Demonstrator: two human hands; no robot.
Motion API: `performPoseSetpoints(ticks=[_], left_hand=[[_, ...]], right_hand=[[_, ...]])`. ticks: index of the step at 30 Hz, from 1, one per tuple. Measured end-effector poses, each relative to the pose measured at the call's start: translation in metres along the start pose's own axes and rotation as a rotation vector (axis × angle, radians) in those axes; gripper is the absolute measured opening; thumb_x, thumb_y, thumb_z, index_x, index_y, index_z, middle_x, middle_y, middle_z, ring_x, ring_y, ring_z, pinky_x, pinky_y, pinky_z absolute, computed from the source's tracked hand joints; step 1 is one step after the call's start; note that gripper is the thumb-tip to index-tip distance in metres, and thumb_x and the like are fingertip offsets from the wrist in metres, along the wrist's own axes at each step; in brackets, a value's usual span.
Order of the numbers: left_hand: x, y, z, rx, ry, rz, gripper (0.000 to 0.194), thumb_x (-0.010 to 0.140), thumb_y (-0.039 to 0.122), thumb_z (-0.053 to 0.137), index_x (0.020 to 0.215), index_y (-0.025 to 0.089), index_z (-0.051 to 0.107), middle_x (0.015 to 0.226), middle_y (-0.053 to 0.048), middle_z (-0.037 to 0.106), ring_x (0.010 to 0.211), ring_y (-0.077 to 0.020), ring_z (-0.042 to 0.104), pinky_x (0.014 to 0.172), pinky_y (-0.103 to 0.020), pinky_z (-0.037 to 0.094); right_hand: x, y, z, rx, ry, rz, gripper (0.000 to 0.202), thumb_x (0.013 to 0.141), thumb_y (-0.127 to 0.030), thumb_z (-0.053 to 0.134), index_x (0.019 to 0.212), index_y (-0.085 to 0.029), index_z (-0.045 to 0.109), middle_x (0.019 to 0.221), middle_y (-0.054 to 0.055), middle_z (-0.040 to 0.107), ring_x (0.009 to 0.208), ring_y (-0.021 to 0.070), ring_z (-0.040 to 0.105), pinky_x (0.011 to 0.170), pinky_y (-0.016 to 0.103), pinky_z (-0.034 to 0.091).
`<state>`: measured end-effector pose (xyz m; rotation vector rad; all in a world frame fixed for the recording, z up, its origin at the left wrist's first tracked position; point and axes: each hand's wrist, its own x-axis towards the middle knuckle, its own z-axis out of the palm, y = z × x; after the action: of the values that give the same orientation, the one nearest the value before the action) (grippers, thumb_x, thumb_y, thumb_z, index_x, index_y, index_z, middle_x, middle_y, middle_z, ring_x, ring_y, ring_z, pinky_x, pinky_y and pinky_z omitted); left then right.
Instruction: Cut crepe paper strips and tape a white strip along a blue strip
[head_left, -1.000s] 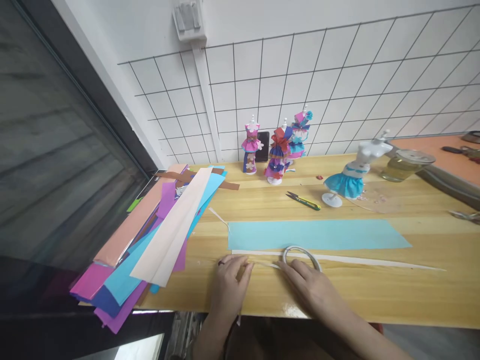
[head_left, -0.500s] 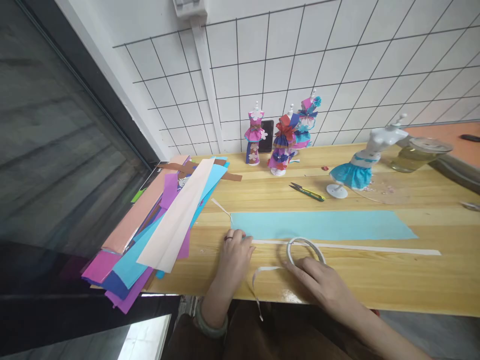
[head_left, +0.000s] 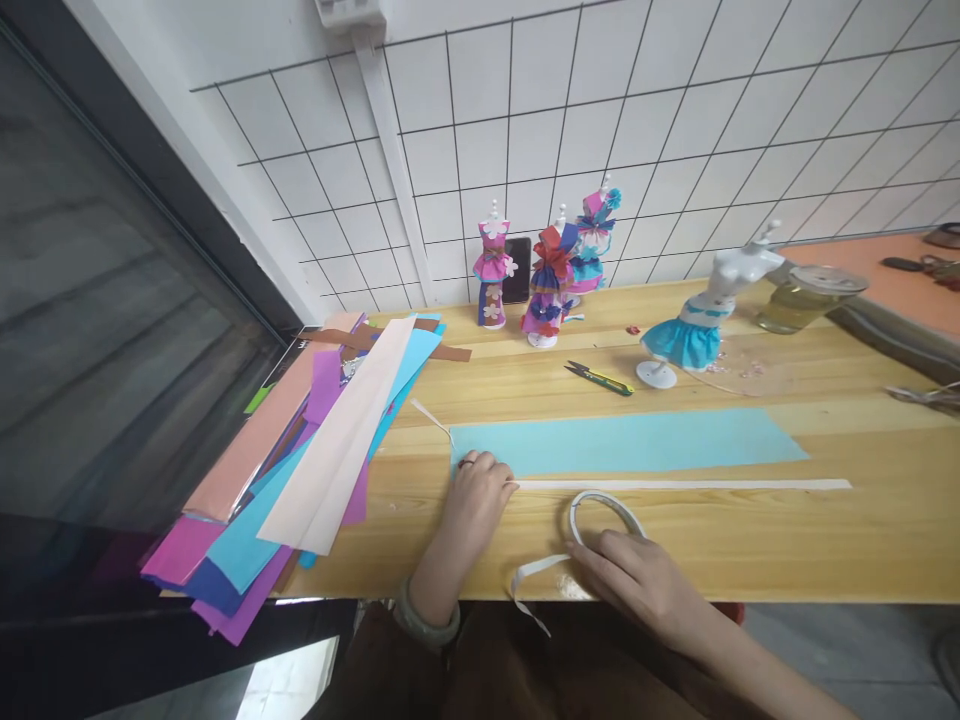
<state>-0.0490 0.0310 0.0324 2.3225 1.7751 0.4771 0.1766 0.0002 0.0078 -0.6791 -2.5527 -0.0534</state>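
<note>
My left hand (head_left: pixel 476 500) is closed, with its fingertips at the left end of a narrow white strip (head_left: pixel 675 485) and over the lower left corner of a light blue sheet of crepe paper (head_left: pixel 622 445). The strip lies just below the sheet's long lower edge. My right hand (head_left: pixel 637 575) grips a roll of white tape (head_left: pixel 576 515) tilted up off the table. A loose tape tail (head_left: pixel 534 568) curls from it toward the table's front edge. Another thin white strip (head_left: pixel 431 415) sticks out at the sheet's upper left corner.
Stacked coloured paper sheets (head_left: pixel 330 450) lie at left. Thread snips (head_left: pixel 600 378) rest behind the blue sheet. Small dressed mannequins (head_left: pixel 551 290) stand near the tiled wall. A white mannequin in a blue skirt (head_left: pixel 686 335) and a lidded container of yellowish liquid (head_left: pixel 802 300) are at right.
The view has shifted a little. My left hand has slid slightly right along the sheet's lower edge. My right hand has brought the tape roll a bit nearer to me.
</note>
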Motion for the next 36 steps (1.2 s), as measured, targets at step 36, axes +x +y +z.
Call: performPoseSetpoints(ticks=[36], left_hand=[[0.012, -0.112, -0.048, 0.403, 0.295, -0.418, 0.03, 0.077, 0.02, 0.041, 0.1, 0.015, 0.06, 0.098, -0.012, 0.059, 0.095, -0.0277, 0.05, 0.083, -0.041, 0.037]], right_hand=[[0.005, 0.0, 0.001, 0.022, -0.082, 0.06, 0.024, 0.083, -0.013, 0.045, 0.106, -0.012, 0.052, 0.066, 0.001, 0.052, 0.059, 0.0108, 0.047, 0.053, 0.025, 0.036]])
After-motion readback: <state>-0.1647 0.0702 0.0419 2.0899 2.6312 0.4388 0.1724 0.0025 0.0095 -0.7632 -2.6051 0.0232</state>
